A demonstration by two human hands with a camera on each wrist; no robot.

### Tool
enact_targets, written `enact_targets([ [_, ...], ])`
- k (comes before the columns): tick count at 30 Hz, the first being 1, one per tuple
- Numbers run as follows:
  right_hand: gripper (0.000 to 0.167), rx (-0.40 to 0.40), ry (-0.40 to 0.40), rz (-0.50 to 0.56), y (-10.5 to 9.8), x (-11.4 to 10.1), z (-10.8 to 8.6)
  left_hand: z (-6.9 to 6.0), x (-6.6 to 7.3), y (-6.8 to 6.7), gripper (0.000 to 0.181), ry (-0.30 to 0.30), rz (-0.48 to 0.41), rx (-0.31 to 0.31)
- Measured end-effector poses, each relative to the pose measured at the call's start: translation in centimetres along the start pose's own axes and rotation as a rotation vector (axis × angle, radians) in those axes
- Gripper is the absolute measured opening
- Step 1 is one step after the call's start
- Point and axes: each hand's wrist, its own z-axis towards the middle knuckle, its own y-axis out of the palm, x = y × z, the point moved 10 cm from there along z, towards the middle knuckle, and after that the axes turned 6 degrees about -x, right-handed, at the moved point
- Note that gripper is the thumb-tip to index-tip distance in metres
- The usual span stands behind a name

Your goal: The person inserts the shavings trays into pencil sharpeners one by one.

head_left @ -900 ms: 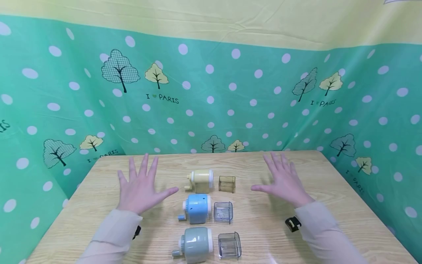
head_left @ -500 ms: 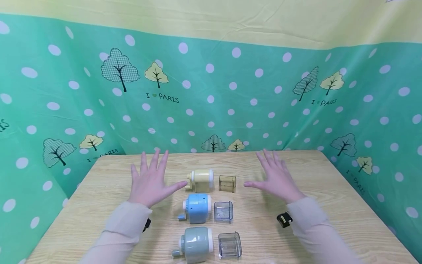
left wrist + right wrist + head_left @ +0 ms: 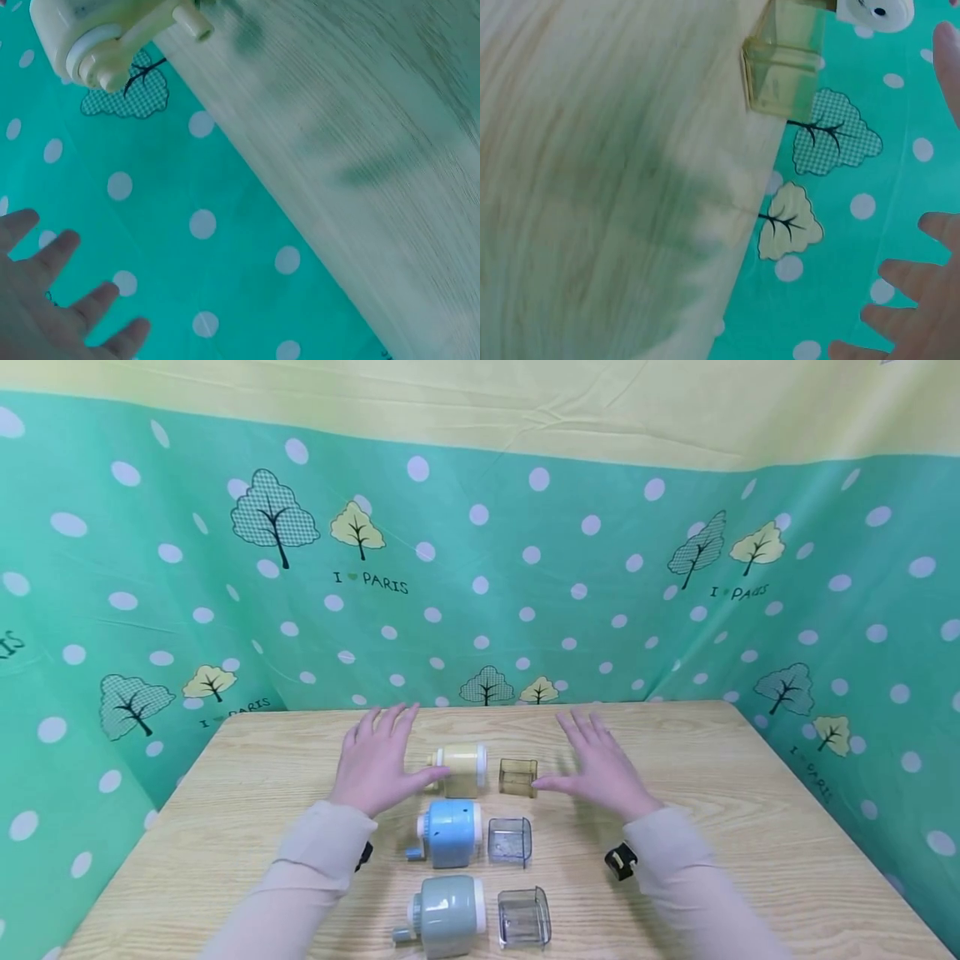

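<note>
The left hand (image 3: 380, 766), fingers spread, is beside the cream crank-handled device (image 3: 461, 768); its thumb overlaps the device's crank side in the head view, and contact cannot be told. In the left wrist view the cream device (image 3: 90, 37) is at the top, apart from the fingers of the left hand (image 3: 56, 292). The right hand (image 3: 603, 770) is spread too, its thumb tip at the right edge of the small amber clear box (image 3: 517, 777). The right wrist view has the amber box (image 3: 784, 71) at the top and the right hand (image 3: 922, 292) at lower right, holding nothing.
Nearer the front stand a blue crank device (image 3: 452, 833) with a clear box (image 3: 509, 841) on its right, and a grey-green one (image 3: 447, 917) with another clear box (image 3: 523, 917). A green dotted curtain (image 3: 480, 585) hangs behind the wooden table (image 3: 247, 827).
Both hands have moved inward, the left one rightward and the right one leftward, towards the cream device and the amber box. The objects have stayed where they were.
</note>
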Motion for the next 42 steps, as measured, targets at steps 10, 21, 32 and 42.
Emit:
enact_targets([
  [10,0.116,-0.057,0.004,0.148,2.6,-0.8,0.4,0.7,2.0,2.2,0.103,0.073,-0.042,-0.055],
  [21,0.110,-0.121,0.008,0.305,4.7,-1.4,0.8,1.4,2.7,4.0,0.096,0.074,-0.163,-0.160],
  [32,0.098,-0.149,0.075,0.321,6.0,-1.1,1.2,1.4,3.0,4.8,0.091,0.070,-0.186,-0.219],
  [42,0.088,-0.152,0.096,0.356,6.1,-0.8,1.2,2.1,3.3,5.5,0.088,0.065,-0.200,-0.253],
])
